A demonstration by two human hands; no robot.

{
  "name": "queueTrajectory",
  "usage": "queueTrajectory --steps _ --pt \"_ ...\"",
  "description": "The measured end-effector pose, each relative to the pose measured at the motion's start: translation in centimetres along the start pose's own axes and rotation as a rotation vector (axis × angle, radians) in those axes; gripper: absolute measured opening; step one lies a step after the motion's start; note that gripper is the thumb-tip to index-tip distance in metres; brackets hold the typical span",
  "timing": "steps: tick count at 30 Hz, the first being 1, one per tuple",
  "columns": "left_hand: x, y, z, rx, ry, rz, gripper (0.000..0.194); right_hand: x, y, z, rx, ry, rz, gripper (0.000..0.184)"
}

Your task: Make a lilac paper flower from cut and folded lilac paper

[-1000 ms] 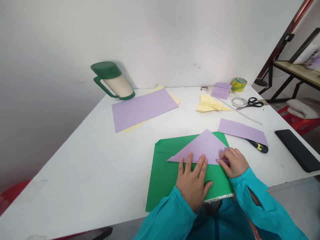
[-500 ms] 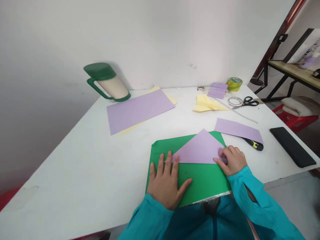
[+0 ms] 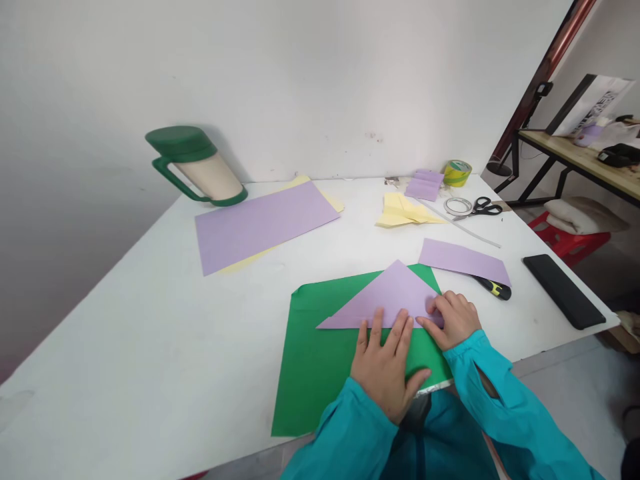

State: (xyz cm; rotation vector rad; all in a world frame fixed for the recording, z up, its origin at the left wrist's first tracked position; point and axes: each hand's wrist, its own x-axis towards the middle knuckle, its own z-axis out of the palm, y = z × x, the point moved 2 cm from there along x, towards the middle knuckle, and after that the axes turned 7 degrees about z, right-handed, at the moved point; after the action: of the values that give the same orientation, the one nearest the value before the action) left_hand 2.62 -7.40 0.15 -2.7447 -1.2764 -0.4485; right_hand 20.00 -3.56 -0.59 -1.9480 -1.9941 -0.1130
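Note:
A purple paper folded into a triangle point(image 3: 387, 295) lies on a green sheet point(image 3: 320, 360) near the front edge of the white table point(image 3: 150, 320). My left hand point(image 3: 387, 367) lies flat with fingers spread, its fingertips pressing the triangle's lower folded edge. My right hand point(image 3: 453, 320) rests with curled fingers pressed on the triangle's right corner. Both sleeves are teal.
A purple strip point(image 3: 463, 260) covers part of a black-and-yellow knife point(image 3: 495, 288). A black phone point(image 3: 563, 290) lies right. Farther back are purple and yellow sheets point(image 3: 263, 223), a green-lidded jug point(image 3: 193, 163), yellow folded paper point(image 3: 403, 210), tape rolls point(image 3: 457, 172), scissors point(image 3: 483, 207).
My left hand slid left along the folded edge to the triangle's left corner, then came back to the middle of the edge. My right hand stayed on the right corner.

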Motion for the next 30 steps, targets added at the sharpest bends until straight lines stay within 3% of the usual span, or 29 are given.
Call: queueTrajectory --steps 4,12,14,16,18,21,25,30 --pt "0.1 0.1 0.5 -0.036 -0.067 -0.082 0.071 -0.4 0.5 0.0 0.009 0.025 0.041 0.027" --pt "0.2 0.1 -0.4 -0.054 -0.114 -0.228 0.07 -2.4 4.7 -2.0 -0.124 0.081 0.169 0.023" --pt "0.3 0.1 -0.5 -0.064 -0.127 -0.236 0.07 -2.8 4.0 -2.6 -0.149 0.135 0.127 0.027" --pt "0.4 0.2 -0.5 -0.06 -0.14 -0.237 0.07 -3.2 1.9 -2.7 -0.139 0.161 -0.005 0.034" --pt "0.5 0.3 -0.5 -0.042 -0.155 -0.227 0.069 -3.9 -0.8 -2.1 -0.096 0.047 -0.2 0.044" --pt "0.4 0.4 -0.5 -0.003 -0.179 -0.204 0.071 -4.9 -3.0 -0.9 -0.086 -0.085 -0.183 0.062" --pt "-0.8 -0.8 -0.4 0.051 -0.178 -0.24 0.083 -5.8 -2.2 -0.4 -0.124 -0.15 -0.152 0.07" --pt "-3.4 -4.0 -0.4 0.123 -0.164 -0.314 0.089 -6.9 0.6 -1.0 -0.218 -0.059 -0.109 0.065"
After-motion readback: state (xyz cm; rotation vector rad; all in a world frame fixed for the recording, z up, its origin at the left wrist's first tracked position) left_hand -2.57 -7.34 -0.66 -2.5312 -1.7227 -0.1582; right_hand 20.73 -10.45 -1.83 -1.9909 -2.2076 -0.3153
